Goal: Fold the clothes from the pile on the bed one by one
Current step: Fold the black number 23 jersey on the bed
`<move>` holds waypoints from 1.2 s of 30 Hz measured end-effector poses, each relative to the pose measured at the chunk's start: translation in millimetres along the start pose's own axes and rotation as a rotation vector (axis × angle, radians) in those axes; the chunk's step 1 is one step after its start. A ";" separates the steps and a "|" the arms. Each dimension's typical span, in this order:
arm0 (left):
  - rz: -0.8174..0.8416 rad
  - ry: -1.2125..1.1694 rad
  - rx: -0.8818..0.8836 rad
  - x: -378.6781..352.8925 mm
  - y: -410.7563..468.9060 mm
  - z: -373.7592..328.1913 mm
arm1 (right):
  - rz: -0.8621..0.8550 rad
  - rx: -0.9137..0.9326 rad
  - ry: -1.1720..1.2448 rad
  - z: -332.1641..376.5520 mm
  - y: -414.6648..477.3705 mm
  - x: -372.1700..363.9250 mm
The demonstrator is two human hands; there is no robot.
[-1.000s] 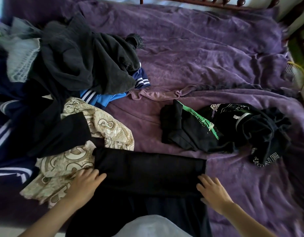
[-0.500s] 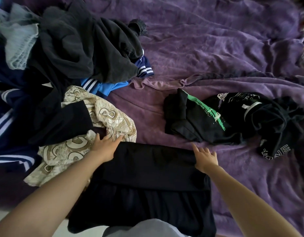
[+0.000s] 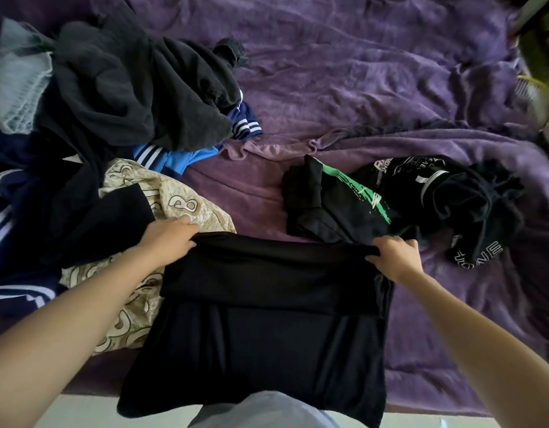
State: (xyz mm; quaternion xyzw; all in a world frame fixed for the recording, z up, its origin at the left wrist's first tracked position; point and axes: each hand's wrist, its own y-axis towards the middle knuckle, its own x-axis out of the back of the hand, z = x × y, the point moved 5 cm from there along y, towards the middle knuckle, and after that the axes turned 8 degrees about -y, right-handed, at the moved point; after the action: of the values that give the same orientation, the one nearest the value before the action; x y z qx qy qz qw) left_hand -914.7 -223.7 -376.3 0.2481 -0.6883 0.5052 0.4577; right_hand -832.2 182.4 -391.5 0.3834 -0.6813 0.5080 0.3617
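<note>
Bed (image 3: 359, 88): covered by a rumpled purple blanket and carrying all items.

Pile (image 3: 122, 97): unfolded clothes heaped at 10 o'clock, mostly dark grey, navy and blue striped pieces. Nothing here is folded yet.

Black garment (image 3: 267, 335): the item in hand. It lies flat at 6 o'clock, its near hem hanging over the bed's edge toward you. The far part is doubled back, forming 1 thick band across the top.

Black printed clothes (image 3: 375, 196): a loose bundle at 2 o'clock, just beyond the garment's far right corner. Whether it is touching, I cannot tell.

Cream patterned cloth (image 3: 186, 205): at 9 o'clock, partly under the garment's left edge.

Left hand (image 3: 171, 239): your grip is closed over the far left corner of the doubled band, fingers curled around the cloth.

Right hand (image 3: 396, 256): your grip pinches the far right corner of the same band.

Assessment: the fabric looks thin, soft and light, with no stiffness of its own. It will likely sag between your 2 hands and the layers may slide apart. Hold at both corners, through all layers, and keep the band taut.
</note>
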 end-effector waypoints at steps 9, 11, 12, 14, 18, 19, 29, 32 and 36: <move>-0.139 0.008 0.028 24.2 -7.1 -3.4 | -0.102 -0.029 0.139 -11.1 -2.8 27.4; -0.186 -0.015 0.033 24.0 -22.3 -8.6 | -0.157 -0.005 0.179 -11.4 -16.5 28.1; -0.231 -0.024 0.003 23.4 -33.5 -12.6 | -0.187 0.017 0.204 -11.2 -27.4 27.6; -0.254 -0.029 -0.112 18.7 -59.4 -19.4 | -0.253 0.103 0.242 -9.5 -56.7 24.7; -0.203 0.064 -0.248 -30.4 -106.9 -28.7 | -0.221 0.333 0.101 6.6 -119.2 -16.2; -0.143 0.083 -0.225 -50.1 -114.4 -30.7 | -0.132 0.347 0.028 12.4 -128.7 -34.7; 0.235 0.116 0.135 -161.0 -156.9 -35.4 | 0.279 0.109 0.005 34.7 -169.9 -131.8; 0.129 0.016 0.203 -149.3 -158.4 -37.5 | 0.235 -0.153 0.323 25.6 -167.1 -126.8; -0.067 -0.069 0.107 -118.6 -153.6 -55.3 | 0.315 -0.563 0.925 18.6 -154.9 -135.1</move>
State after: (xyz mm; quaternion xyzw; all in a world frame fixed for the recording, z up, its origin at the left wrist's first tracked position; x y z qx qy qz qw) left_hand -715.9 -243.3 -404.9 0.3123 -0.6671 0.5167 0.4363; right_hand -636.1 156.0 -450.6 -0.0969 -0.6100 0.4699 0.6307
